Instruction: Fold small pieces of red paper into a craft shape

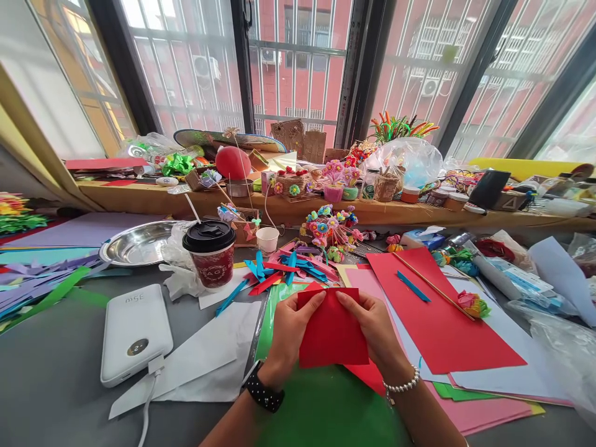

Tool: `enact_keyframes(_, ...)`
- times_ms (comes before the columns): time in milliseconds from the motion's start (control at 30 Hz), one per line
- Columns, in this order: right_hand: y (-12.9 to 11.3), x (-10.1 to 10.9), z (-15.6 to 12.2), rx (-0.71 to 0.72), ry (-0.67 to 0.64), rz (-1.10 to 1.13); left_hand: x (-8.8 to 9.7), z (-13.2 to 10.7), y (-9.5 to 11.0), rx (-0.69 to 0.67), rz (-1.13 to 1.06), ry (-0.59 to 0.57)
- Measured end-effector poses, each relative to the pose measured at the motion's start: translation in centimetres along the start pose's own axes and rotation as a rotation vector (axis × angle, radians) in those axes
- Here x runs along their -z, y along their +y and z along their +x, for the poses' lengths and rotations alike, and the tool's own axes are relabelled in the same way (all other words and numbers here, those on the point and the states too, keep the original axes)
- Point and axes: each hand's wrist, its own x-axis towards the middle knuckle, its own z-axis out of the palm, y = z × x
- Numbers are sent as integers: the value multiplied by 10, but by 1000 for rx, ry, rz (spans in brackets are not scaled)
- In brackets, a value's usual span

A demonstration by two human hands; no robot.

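Observation:
A small red sheet of paper [333,332] is held up between my two hands over the green surface [326,410]. My left hand [291,329] grips its upper left edge, thumb on the near face and fingers behind. On the upper right edge, my right hand [375,323] pinches it the same way. More red paper shows behind and below the sheet. To the right lies a large red sheet [447,316], with a blue strip [413,286] and a thin wooden stick [433,282] on it. Folded blue and red strips [288,267] are heaped just beyond my hands.
At the left stand a lidded paper cup [209,257] and a white power bank [136,335] with a cable. Behind the cup is a metal tray [135,245]. White paper [205,354] lies left of my hands. Craft flowers [330,226] and a crowded window ledge [288,211] are at the back.

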Motion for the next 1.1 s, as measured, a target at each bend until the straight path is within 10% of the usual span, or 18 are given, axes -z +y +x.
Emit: enact_keyframes(1100,-7,3,2,-18,29,-96,1,3,-3,42,-69,-84)
